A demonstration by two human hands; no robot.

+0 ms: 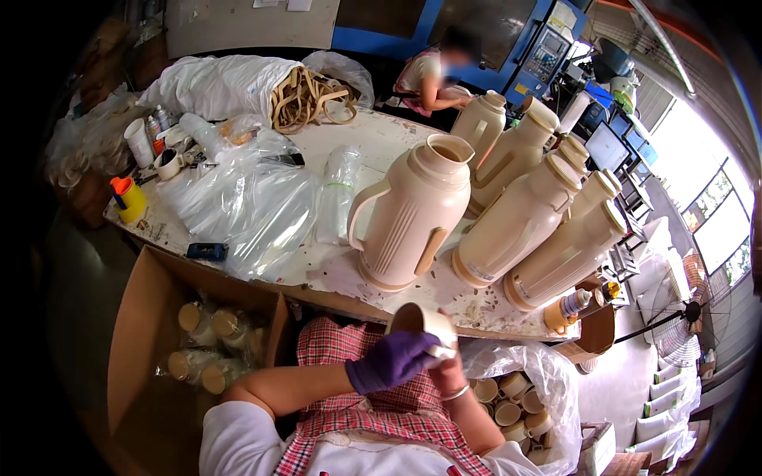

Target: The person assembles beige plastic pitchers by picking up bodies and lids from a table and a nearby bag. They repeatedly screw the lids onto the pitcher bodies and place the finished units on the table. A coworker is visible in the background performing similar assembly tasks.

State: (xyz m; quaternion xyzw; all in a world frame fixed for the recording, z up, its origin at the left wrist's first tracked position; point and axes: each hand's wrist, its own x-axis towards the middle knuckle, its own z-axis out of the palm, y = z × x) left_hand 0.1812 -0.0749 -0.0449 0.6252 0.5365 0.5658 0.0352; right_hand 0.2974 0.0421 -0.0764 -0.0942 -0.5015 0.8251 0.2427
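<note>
Bright daylight on my right, deep shadow on my left, seen through a round fisheye.
White glare washes out the window [706, 202]; clear plastic bags [254, 198] glint. My right hand [451, 369] looks slightly soft. Straight edges curve toward black corners, and a co-worker's head [460, 51] is blurred out.

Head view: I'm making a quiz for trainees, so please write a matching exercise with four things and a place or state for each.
Things
1. Left hand
2. Tan straps
3. Right hand
4. Yellow container

Places and states
A. Spilling out of a white sack
B. Bare, with a white band at the wrist
C. At the left end of the table
D. In a purple glove, touching a cup

Pairs: 1-D, 2-A, 3-B, 4-C
</note>
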